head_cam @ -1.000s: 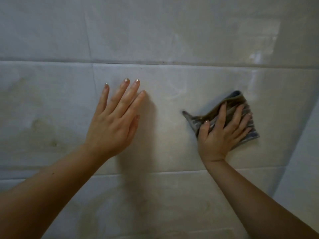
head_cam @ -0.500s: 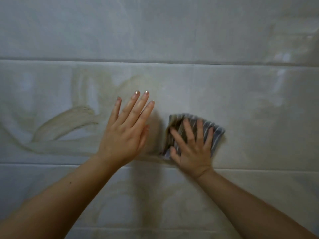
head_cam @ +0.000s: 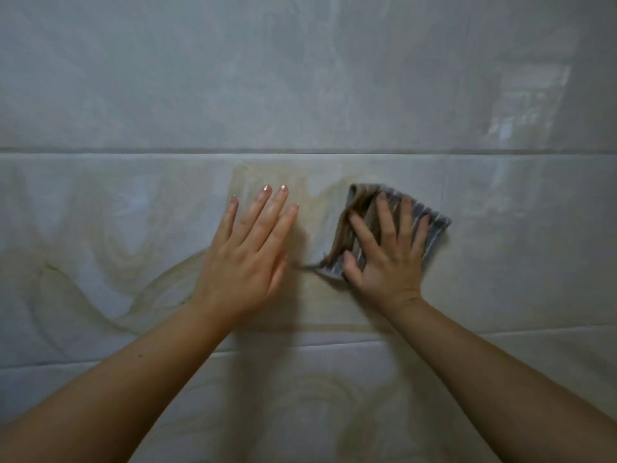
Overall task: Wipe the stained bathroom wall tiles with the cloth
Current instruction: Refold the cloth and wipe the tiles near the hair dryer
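Pale glossy wall tiles [head_cam: 500,248] fill the view, streaked with yellowish-brown smears [head_cam: 110,262] across the middle row and below. A grey striped cloth [head_cam: 430,228], soiled brown along its left fold, lies flat against the middle tile. My right hand [head_cam: 387,255] presses on the cloth with fingers spread, covering most of it. My left hand [head_cam: 247,259] rests flat on the tile just left of the cloth, fingers together and pointing up, holding nothing.
Horizontal grout lines [head_cam: 300,151] run above my hands and below them. A bright window reflection [head_cam: 531,105] shines on the upper right tile. More curved smears [head_cam: 334,396] mark the lower tile between my forearms.
My right hand has slid the cloth left across the wall, then slightly up, ending beside my left hand. The view has shifted left, bringing more stained tile into sight.
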`<state>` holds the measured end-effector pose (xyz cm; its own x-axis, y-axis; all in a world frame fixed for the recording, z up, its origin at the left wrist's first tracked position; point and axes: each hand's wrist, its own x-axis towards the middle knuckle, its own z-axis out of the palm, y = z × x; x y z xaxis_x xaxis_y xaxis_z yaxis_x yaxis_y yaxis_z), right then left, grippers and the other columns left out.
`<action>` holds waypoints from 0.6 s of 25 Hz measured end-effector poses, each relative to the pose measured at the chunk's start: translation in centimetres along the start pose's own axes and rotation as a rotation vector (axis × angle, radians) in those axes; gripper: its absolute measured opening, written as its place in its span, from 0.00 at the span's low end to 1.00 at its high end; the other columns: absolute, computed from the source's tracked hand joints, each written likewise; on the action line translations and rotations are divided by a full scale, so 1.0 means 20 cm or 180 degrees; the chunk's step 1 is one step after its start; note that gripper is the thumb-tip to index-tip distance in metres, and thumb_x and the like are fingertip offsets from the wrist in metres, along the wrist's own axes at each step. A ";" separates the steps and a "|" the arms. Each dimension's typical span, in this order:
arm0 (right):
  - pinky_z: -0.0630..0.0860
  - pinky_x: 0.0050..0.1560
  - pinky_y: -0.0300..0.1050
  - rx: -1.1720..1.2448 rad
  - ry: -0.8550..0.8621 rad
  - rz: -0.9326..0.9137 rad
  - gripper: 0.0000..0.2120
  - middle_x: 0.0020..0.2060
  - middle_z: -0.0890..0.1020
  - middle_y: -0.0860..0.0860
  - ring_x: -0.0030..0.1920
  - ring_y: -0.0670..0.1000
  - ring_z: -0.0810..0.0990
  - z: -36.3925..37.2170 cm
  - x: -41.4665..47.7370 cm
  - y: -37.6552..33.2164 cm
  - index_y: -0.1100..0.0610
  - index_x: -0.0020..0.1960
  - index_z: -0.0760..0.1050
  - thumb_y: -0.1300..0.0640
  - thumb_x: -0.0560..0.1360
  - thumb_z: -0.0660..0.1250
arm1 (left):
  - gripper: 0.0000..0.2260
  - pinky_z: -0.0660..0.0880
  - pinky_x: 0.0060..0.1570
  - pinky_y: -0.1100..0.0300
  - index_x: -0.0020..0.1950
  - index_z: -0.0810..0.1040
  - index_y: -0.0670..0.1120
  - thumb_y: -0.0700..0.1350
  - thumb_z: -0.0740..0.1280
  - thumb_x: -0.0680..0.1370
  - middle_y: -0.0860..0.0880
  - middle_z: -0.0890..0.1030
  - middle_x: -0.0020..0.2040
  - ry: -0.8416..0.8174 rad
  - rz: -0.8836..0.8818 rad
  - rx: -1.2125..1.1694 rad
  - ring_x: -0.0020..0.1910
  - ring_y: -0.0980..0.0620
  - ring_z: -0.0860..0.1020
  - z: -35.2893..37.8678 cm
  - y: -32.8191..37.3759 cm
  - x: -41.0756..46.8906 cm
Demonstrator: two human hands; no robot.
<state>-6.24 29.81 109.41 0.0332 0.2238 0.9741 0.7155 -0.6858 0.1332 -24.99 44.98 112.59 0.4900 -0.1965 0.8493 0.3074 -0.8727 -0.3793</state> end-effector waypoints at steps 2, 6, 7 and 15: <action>0.49 0.72 0.71 0.0092 0.0156 0.0974 0.32 0.77 0.59 0.58 0.76 0.66 0.53 -0.03 0.27 -0.09 0.47 0.76 0.61 0.43 0.73 0.61 | 0.27 0.55 0.75 0.38 0.77 0.62 0.41 0.45 0.61 0.79 0.41 0.60 0.79 0.0117 -0.0017 -0.0037 0.78 0.42 0.57 -0.03 -0.06 0.02; 0.47 0.73 0.70 0.0309 0.0120 0.0306 0.31 0.77 0.58 0.56 0.76 0.65 0.53 -0.01 0.29 -0.35 0.46 0.75 0.63 0.43 0.73 0.61 | 0.25 0.55 0.75 0.38 0.77 0.62 0.40 0.46 0.58 0.81 0.40 0.61 0.78 0.0289 -0.0172 -0.0074 0.78 0.41 0.57 -0.05 -0.12 0.05; 0.49 0.73 0.70 0.0296 0.0062 -0.0162 0.30 0.76 0.59 0.56 0.76 0.65 0.54 0.00 0.18 -0.35 0.46 0.74 0.65 0.43 0.73 0.63 | 0.25 0.55 0.74 0.38 0.77 0.62 0.40 0.46 0.58 0.81 0.40 0.61 0.78 0.0284 -0.0178 -0.0068 0.78 0.41 0.58 -0.04 -0.12 0.03; 0.47 0.73 0.70 0.0317 0.0334 0.0281 0.28 0.76 0.61 0.56 0.76 0.66 0.55 -0.04 0.45 -0.29 0.45 0.74 0.66 0.43 0.74 0.60 | 0.26 0.54 0.75 0.38 0.78 0.61 0.41 0.46 0.57 0.80 0.40 0.59 0.79 0.0185 -0.0323 0.0218 0.79 0.42 0.56 -0.12 -0.18 0.01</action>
<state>-10.71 35.29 117.49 0.0296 0.0887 0.9956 0.7789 -0.6263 0.0327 -27.89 47.02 114.98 0.4060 -0.1359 0.9037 0.4091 -0.8572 -0.3127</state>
